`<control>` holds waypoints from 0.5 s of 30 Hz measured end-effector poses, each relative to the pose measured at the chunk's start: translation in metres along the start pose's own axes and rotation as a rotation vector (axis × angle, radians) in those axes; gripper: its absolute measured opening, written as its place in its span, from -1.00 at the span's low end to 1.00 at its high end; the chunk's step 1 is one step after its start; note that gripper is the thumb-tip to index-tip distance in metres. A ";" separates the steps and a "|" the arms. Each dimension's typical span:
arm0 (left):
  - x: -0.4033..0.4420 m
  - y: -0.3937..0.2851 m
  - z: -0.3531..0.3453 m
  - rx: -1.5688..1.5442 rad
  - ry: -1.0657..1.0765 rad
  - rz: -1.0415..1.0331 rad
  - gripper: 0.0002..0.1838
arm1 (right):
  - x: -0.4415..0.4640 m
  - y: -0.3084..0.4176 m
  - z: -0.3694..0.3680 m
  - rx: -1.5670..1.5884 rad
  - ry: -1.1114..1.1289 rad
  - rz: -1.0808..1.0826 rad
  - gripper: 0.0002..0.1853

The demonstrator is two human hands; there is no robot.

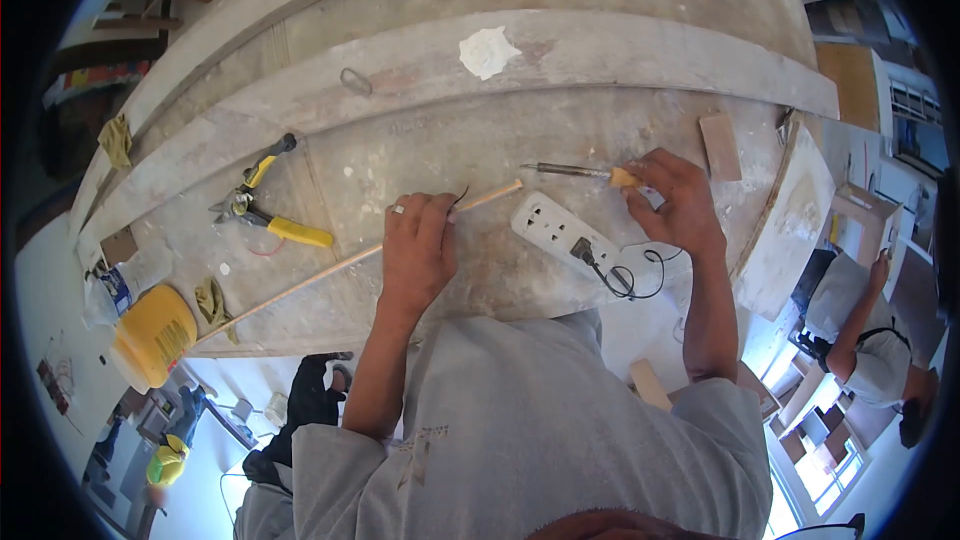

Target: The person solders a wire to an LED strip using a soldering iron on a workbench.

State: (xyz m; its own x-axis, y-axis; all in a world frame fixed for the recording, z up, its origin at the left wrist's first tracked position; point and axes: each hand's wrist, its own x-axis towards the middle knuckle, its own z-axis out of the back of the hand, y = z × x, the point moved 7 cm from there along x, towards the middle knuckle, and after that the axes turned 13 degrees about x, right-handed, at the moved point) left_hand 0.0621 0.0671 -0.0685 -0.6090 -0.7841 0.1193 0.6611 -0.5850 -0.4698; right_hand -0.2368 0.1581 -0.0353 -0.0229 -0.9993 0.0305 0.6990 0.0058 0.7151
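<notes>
My right hand (675,202) is closed around the orange handle of a soldering iron (572,170), whose metal tip points left. My left hand (418,245) has its fingers pressed together over a long thin wooden strip (320,277), and a short dark wire (461,196) sticks out at its fingertips. The strip's right end lies just below the iron's tip, a small gap apart. Between my hands sits a white power strip (562,228) with a black plug (583,251) in it and a looped cord beside it.
Pliers with yellow handles (298,231) lie left of my left hand. A yellow container (157,337) stands at the table's left edge. Curved boards (600,50) cross the far side, with a white patch (488,52) on one. A wooden block (720,148) lies right. Other people are at both sides.
</notes>
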 end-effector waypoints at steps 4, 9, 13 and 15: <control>-0.001 -0.002 -0.007 0.126 0.003 -0.089 -0.71 | 0.004 -0.005 0.000 0.023 0.040 -0.014 -0.71; -0.003 0.001 -0.012 0.168 0.007 -0.139 -0.68 | 0.007 -0.007 0.000 0.004 0.074 -0.012 -0.73; -0.004 0.001 -0.014 0.185 0.023 -0.158 -0.70 | 0.008 -0.009 -0.003 -0.022 0.111 -0.010 -0.72; -0.004 0.001 -0.014 0.181 0.025 -0.156 -0.70 | 0.009 -0.010 -0.005 -0.022 0.127 -0.018 -0.72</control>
State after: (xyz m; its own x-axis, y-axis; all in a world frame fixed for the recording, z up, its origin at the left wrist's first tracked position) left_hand 0.0591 0.0719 -0.0818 -0.7189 -0.6775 0.1558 0.6247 -0.7279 -0.2828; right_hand -0.2400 0.1490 -0.0459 0.0538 -0.9959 -0.0721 0.7151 -0.0120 0.6989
